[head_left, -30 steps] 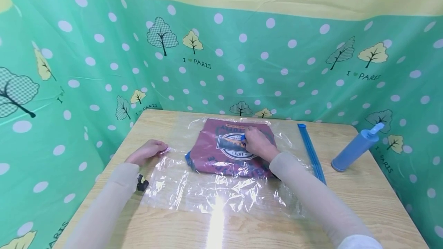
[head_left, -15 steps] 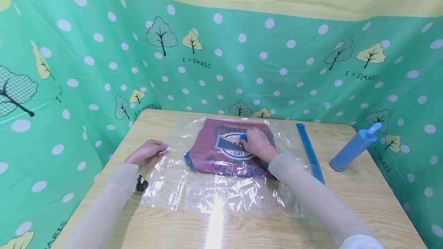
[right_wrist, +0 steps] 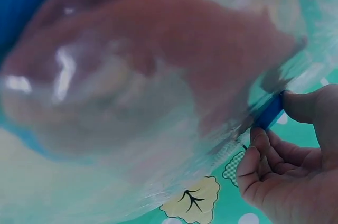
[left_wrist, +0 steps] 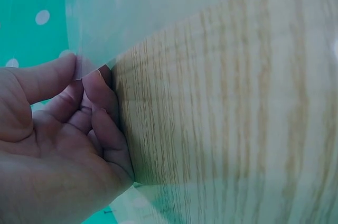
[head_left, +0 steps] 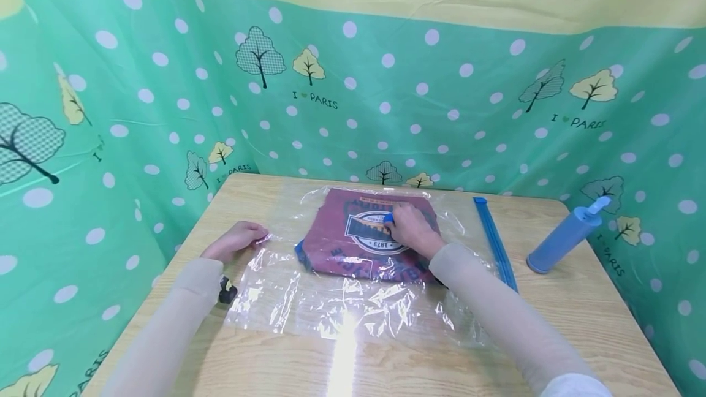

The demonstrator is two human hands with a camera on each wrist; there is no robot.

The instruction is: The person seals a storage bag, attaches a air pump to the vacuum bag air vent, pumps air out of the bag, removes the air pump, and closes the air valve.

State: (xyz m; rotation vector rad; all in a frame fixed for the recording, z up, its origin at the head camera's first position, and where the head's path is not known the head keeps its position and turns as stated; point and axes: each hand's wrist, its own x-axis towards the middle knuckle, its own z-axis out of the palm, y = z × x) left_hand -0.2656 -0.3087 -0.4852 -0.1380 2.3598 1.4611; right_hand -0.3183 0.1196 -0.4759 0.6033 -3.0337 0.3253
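Observation:
A clear plastic storage bag (head_left: pixel 309 305) lies on the table, with a folded maroon garment (head_left: pixel 331 231) inside it. The garment bears a round printed badge, partly covered by my right hand (head_left: pixel 410 225). That hand pinches a small blue plastic piece (right_wrist: pixel 270 111) between thumb and fingers, at the bag's film. On the left, my left hand (head_left: pixel 237 239) pinches the bag's edge between thumb and index finger; the other fingers are curled (left_wrist: pixel 105 123). Blue fabric (head_left: pixel 300 254) peeks out at the garment's left side.
A blue hand pump (head_left: pixel 562 241) stands upright and tilted in view at the right of the wooden table (head_left: pixel 441 366). Between it and the bag lies a long, narrow blue strip (head_left: pixel 493 241). A green dotted curtain (head_left: pixel 342 127) hangs behind and beside the table.

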